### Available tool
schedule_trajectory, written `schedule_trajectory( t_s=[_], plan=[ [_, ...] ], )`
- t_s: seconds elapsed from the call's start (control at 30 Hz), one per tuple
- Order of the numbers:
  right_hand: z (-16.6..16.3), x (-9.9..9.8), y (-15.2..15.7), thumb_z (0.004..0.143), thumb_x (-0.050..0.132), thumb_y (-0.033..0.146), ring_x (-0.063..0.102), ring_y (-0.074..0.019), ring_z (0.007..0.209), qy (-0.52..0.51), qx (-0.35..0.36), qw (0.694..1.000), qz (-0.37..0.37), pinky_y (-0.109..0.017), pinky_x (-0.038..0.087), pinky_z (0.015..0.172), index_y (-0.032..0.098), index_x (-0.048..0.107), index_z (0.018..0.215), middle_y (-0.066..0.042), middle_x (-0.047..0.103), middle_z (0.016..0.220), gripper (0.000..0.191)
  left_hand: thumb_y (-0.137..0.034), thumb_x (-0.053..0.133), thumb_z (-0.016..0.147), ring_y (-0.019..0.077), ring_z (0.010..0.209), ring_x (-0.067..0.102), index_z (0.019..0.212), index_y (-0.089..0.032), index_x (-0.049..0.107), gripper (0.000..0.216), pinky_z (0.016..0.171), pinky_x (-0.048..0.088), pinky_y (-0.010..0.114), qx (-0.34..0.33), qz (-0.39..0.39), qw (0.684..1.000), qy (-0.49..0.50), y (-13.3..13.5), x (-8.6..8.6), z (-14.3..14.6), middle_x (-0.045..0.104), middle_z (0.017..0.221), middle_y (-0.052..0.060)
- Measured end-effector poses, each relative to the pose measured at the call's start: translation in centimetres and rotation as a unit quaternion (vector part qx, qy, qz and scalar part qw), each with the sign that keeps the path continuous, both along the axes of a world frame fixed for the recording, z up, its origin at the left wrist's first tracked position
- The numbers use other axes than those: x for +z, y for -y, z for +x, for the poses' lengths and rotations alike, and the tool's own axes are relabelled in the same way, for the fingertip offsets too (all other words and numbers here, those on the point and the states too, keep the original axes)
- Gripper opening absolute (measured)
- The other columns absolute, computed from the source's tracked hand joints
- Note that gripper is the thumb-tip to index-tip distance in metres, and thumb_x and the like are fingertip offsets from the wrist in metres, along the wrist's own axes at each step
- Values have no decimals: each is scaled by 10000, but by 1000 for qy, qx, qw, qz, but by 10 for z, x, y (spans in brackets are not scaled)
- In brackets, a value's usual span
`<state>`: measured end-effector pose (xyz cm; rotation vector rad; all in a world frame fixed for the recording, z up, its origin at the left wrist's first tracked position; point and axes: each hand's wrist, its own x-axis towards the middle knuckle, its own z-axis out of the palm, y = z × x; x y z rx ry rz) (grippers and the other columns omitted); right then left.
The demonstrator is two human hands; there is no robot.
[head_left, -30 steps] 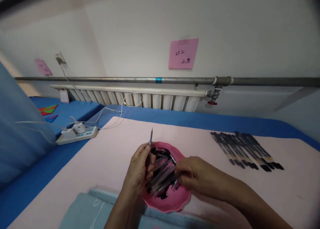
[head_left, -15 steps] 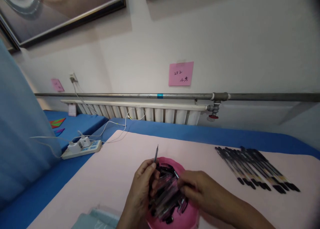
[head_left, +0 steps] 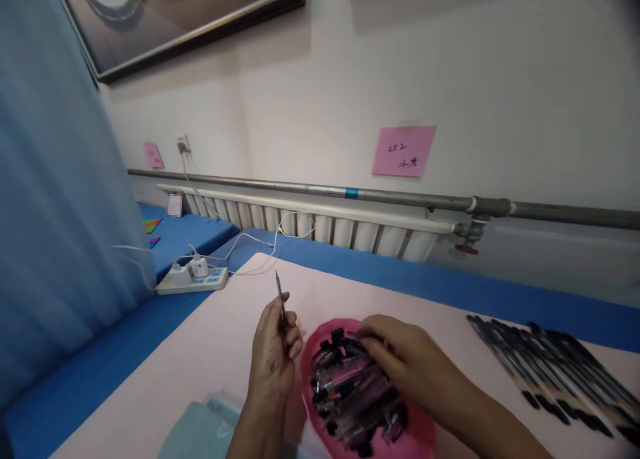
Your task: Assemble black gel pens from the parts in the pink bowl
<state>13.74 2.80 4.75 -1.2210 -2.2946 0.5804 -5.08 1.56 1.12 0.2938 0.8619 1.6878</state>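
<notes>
My left hand [head_left: 273, 355] is closed around a thin pen refill [head_left: 279, 292] whose metal tip points up and away, just left of a pink dish [head_left: 423, 440]. The dish holds a heap of clear pen barrels and black caps [head_left: 350, 395]. Resting on the top of that heap, my right hand [head_left: 400, 359] has its fingers curled down into the pieces; what they grip, if anything, is hidden. Both hands are over a pale pink mat [head_left: 200, 372].
A row of several assembled black pens [head_left: 550, 369] lies on the mat at the right. A white power strip [head_left: 193, 280] with plugs and cables sits on the blue surface at the left. A radiator [head_left: 320, 222] and pipe run along the wall. A light blue cloth [head_left: 200, 432] lies at the near edge.
The view has swung up and left, so dish and pens sit further right. My left hand has drawn the refill away from the dish to its left; my right hand stays in the pile.
</notes>
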Motion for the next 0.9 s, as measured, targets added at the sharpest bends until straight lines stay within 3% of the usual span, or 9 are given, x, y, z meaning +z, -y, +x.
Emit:
schedule_trajectory(
  t_s=[0.1, 0.23, 0.37, 0.57, 0.63, 0.73, 0.83, 0.9],
  plan=[
    [-22, -11, -16, 810, 422, 114, 567, -179, 739, 114, 49, 992, 37, -278, 404, 674, 189, 613, 746, -40, 644, 777, 215, -382, 684, 689, 6, 349, 280, 940, -194, 551, 341, 339, 156, 124, 12, -14, 1000, 4, -4, -6, -1, 477, 530, -69],
    [-32, -36, -28, 820, 401, 75, 588, -197, 768, 201, 22, 978, 60, -287, 398, 685, 170, 633, 808, -75, 659, 825, 251, -399, 690, 673, 6, 353, 282, 952, -196, 549, 372, 341, 153, 122, 11, -16, 1000, 5, -7, -11, 3, 475, 541, -70],
    [-30, -52, -27, 846, 393, 105, 597, -199, 750, 226, 12, 971, 72, -289, 389, 654, 174, 633, 847, -78, 658, 852, 249, -384, 688, 672, 10, 359, 286, 933, -192, 547, 353, 341, 157, 122, -6, -16, 1000, 5, -5, -9, 10, 476, 545, -69],
    [-31, -56, -26, 801, 430, 78, 580, -194, 709, 219, 8, 973, 77, -285, 382, 607, 181, 615, 790, -80, 624, 835, 212, -418, 676, 678, 16, 357, 306, 919, -183, 550, 359, 337, 169, 128, -42, -19, 998, -43, -3, -7, 16, 478, 535, -71],
    [-28, -53, -28, 807, 433, 100, 577, -201, 728, 152, 14, 987, 55, -299, 405, 639, 177, 605, 764, -77, 619, 817, 193, -447, 668, 684, 17, 348, 304, 932, -179, 558, 382, 332, 159, 134, -75, -22, 994, -80, -2, -10, 17, 469, 526, -74],
    [-20, -41, -32, 830, 452, 205, 581, -194, 747, -73, -37, 996, -30, -318, 437, 690, 189, 595, 830, -46, 623, 797, 144, -460, 626, 728, 15, 327, 266, 942, -167, 574, 366, 322, 138, 153, -135, -7, 982, -135, 0, -14, 21, 450, 515, -79],
    [-14, -25, -33, 801, 519, 332, 591, -177, 712, -332, -113, 927, -132, -306, 458, 649, 198, 567, 989, -25, 627, 802, 236, -449, 595, 764, 12, 326, 244, 911, -170, 576, 316, 324, 120, 167, -175, 8, 971, -160, 4, -15, 29, 474, 542, -70],
    [-13, -17, -32, 757, 584, 387, 587, -173, 699, -432, -127, 879, -154, -294, 457, 624, 188, 572, 983, -25, 630, 777, 301, -449, 599, 763, 10, 327, 237, 845, -173, 566, 290, 330, 104, 173, -201, 7, 965, -170, 7, -13, 35, 481, 545, -67]
  ],
)
